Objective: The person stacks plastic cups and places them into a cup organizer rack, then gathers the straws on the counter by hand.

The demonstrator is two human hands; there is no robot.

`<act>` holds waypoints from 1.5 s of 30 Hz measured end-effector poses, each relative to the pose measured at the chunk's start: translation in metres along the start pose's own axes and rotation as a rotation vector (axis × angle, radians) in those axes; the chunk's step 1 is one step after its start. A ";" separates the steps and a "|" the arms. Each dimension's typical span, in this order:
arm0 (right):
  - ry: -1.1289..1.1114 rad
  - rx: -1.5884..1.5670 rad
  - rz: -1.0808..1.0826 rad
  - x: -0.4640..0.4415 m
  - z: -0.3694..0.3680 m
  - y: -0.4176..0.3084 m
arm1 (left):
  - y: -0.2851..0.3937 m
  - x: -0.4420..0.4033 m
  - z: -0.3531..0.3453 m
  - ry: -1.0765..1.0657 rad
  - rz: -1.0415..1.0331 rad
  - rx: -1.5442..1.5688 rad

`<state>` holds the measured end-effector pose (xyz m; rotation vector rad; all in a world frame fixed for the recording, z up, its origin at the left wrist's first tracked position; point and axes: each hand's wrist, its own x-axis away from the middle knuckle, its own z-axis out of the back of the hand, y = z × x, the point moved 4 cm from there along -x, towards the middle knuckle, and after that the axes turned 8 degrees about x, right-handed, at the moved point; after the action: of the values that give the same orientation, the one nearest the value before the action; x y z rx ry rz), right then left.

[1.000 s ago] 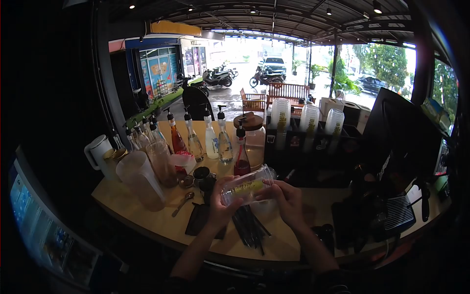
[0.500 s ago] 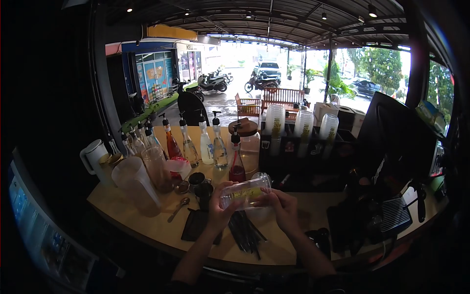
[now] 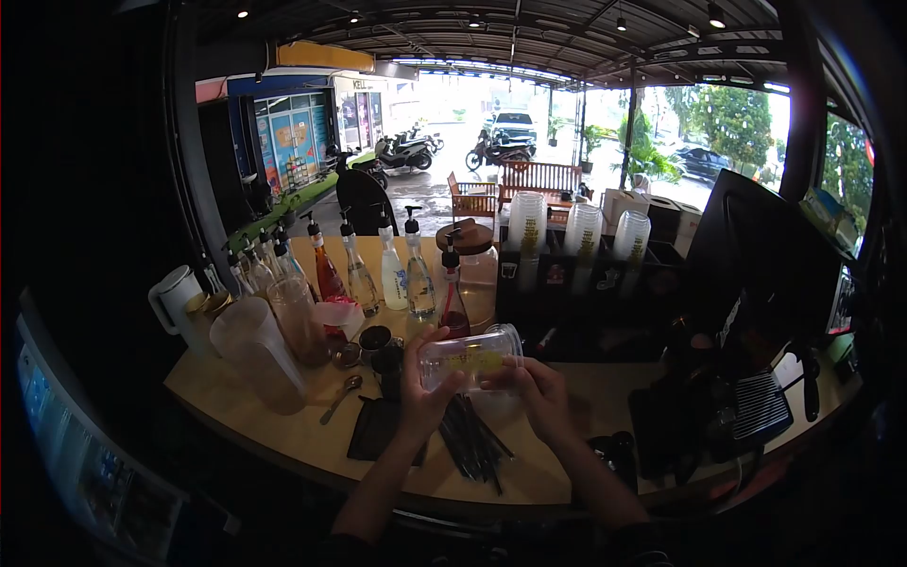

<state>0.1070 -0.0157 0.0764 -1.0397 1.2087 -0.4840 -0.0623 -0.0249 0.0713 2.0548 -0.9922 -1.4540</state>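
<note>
Between my left hand (image 3: 422, 389) and right hand (image 3: 544, 399), the clear plastic cup with yellow-green print (image 3: 465, 361) lies sideways, base in my left grip, rim rightward; my right fingertips touch near the rim, whether pinching I cannot tell.

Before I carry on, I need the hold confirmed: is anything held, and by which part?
Yes, a clear plastic cup, on its side: the left hand holds its base end, the right hand its underside near the rim.
</note>
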 end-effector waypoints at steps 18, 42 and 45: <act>0.273 0.640 0.185 0.003 0.075 -0.072 | 0.007 -0.049 -0.095 -0.261 -0.054 -0.199; 0.364 0.982 0.484 -0.225 0.203 -0.062 | -0.101 -0.133 -0.135 -0.693 -0.115 -1.321; 0.292 0.997 0.444 -0.243 0.209 -0.045 | -0.093 -0.132 -0.142 -0.647 -0.119 -1.329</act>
<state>0.2287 0.2352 0.2415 0.1536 1.1811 -0.7794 0.0730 0.1276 0.1397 0.6864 0.0737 -2.0392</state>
